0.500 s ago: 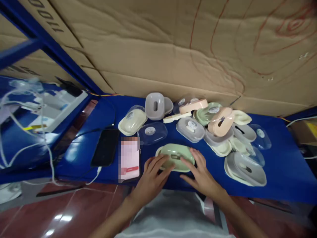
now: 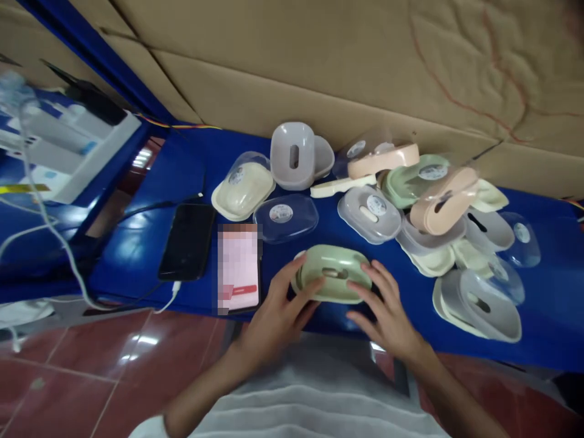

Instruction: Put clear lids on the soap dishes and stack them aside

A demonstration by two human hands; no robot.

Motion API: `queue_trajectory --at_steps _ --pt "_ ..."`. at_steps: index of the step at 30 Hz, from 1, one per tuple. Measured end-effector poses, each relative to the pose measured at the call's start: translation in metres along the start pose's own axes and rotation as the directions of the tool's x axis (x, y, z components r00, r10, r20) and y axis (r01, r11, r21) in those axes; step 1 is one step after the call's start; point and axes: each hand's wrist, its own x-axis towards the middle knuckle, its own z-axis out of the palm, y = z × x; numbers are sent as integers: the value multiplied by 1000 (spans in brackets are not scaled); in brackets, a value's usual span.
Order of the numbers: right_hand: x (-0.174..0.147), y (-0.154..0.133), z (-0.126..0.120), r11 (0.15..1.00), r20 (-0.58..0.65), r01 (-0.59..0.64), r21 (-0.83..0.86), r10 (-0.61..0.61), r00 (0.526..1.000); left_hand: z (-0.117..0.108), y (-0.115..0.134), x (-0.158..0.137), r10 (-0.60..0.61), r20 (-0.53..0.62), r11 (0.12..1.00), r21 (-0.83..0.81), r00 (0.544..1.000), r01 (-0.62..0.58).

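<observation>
A pale green soap dish [image 2: 337, 255] with a slot in its floor is in front of me at the table's near edge. A cream edge shows under its left end. My left hand [image 2: 292, 298] grips that end, thumb over the inside and fingers around the outer side. At the right end, my right hand [image 2: 387, 304] holds the rim with bent, spread fingers; its thumb points along the near side. A small cream piece [image 2: 332, 273] shows at the slot. Whether the dish touches the table is hard to tell.
Grey, cream, green and peach soap dishes with clear lids crowd the blue table's back and right, including a grey dish [image 2: 493, 304]. A clear lid [image 2: 287, 222] lies flat. Left are a lit phone [image 2: 237, 267], a black phone [image 2: 187, 243] and cables. Cardboard [image 2: 296, 73] stands behind.
The camera view has shifted. My left hand has closed more around the green dish's left end, and my right fingers have moved closer around its right end.
</observation>
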Motion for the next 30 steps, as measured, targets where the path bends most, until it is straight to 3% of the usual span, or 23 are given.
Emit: queue_trajectory --at_steps 5,13,19,23,30 --pt "-8 -5 5 997 47 -44 -66 47 998 -1 3 -7 -24 -11 1000 -19 1000 24" --pt "9 3 -3 995 66 92 -42 -89 994 1 -1 2 -24 -38 999 37 999 25" --pt "24 -1 -7 987 60 158 -5 -158 986 8 -2 -1 -11 -152 999 28 988 15" --pt "28 -2 -6 986 85 168 -22 -165 983 7 -2 -1 -11 -121 1000 12 993 12" --pt "16 -3 -3 967 141 216 -132 -198 970 2 -1 -7 104 -15 992 67 995 -102"
